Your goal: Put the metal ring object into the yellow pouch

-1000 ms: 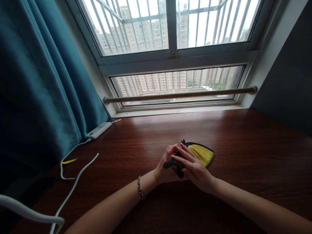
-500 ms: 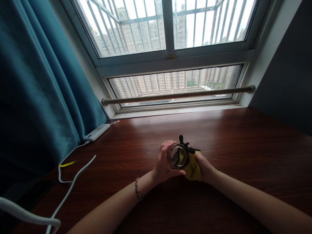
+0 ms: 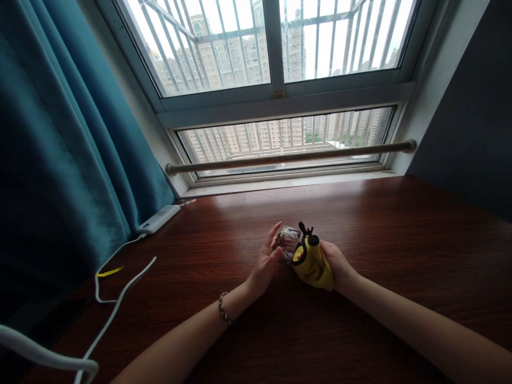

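Observation:
Over the middle of a dark wooden table (image 3: 384, 229), my left hand (image 3: 264, 264) holds a small clear glass (image 3: 287, 245) on its side, fingers around its base. My right hand (image 3: 335, 262) grips a yellow cloth (image 3: 314, 265) with black trim, bunched up and pressed against the mouth of the glass. A beaded bracelet (image 3: 223, 309) sits on my left wrist.
A white power bank (image 3: 158, 220) lies at the table's back left, with white cables (image 3: 116, 304) trailing to the front left. A teal curtain (image 3: 64, 138) hangs on the left. A window with a metal rail (image 3: 288, 157) runs behind the table.
The glass was lifted off the table and turned, its mouth now facing the cloth. My right hand picked up the yellow cloth and bunched it against the glass.

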The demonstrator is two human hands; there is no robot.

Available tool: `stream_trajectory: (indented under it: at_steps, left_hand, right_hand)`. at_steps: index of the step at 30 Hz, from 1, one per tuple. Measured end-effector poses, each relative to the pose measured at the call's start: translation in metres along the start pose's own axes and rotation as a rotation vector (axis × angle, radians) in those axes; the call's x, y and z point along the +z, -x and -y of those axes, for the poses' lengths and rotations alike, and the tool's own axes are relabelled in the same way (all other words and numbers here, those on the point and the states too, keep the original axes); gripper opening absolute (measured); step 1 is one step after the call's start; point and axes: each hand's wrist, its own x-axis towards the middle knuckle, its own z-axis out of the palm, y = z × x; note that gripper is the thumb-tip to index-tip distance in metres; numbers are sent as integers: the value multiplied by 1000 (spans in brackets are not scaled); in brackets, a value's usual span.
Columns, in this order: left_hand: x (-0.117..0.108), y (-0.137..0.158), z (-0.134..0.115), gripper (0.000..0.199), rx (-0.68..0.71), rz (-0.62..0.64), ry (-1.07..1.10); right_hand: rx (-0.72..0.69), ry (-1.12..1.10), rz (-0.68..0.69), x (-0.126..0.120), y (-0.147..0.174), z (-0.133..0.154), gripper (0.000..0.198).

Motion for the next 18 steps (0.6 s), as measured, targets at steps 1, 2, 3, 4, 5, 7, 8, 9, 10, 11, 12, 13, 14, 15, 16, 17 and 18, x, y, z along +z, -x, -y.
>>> stream_trajectory:
  at_steps: [1, 2, 3, 4, 5, 7, 8, 9, 10, 11, 12, 13, 14, 15, 16, 17, 18]
  left_hand:
    - [1, -2, -3, 72, -65, -8, 95]
    - [1, -4, -7, 70, -131, -11, 183]
    - [1, -6, -10, 69, -196, -8, 262]
    - [1, -7, -14, 68, -255, 0, 331]
    - [0, -7, -18, 67, -305, 12, 393]
    - [-1, -7, -24, 65, -384, 41, 493]
    - [-2, -7, -26, 64, -415, 55, 533]
    - [-2, -6, -26, 63, -444, 72, 566]
    - [-2, -6, -26, 63, -469, 90, 595]
    - [-1, -5, -24, 63, -493, 111, 619]
    - [-1, -3, -22, 62, -516, 132, 640]
    - [0, -2, -20, 62, -538, 153, 660]
    - [0, -1, -17, 60, -559, 171, 678]
    - [0, 0, -15, 56, -582, 188, 697]
    - [0, 1, -13, 51, -605, 202, 714]
    - [0, 1, -12, 46, -627, 214, 730]
    - [0, 2, -12, 42, -648, 224, 744]
  right_hand:
    - [-6, -29, -69, 0, -1, 2, 20]
    - [-16, -62, -148, -1, -3, 6, 19]
    - [-35, -88, -229, -2, -4, 11, 19]
    - [-87, -103, -308, -3, -5, 17, 19]
    - [-159, -120, -369, -3, -5, 26, 20]
    - [-356, -158, -432, -3, -1, 46, 21]
    - [-479, -165, -418, -1, 3, 57, 22]
    - [-598, -144, -395, 1, 7, 66, 21]
    - [-727, -106, -380, 3, 12, 73, 20]
    - [-842, -50, -370, 6, 16, 76, 19]
    - [-891, 36, -330, 8, 20, 76, 20]
    - [-904, 183, -260, 10, 22, 72, 22]
    - [-876, 396, -153, 11, 22, 65, 26]
    - [-833, 658, -28, 10, 21, 56, 30]
    - [-844, 942, 65, 9, 20, 45, 31]
    - [-867, 1184, 96, 7, 18, 35, 33]
    - [-918, 1339, 73, 6, 16, 25, 36]
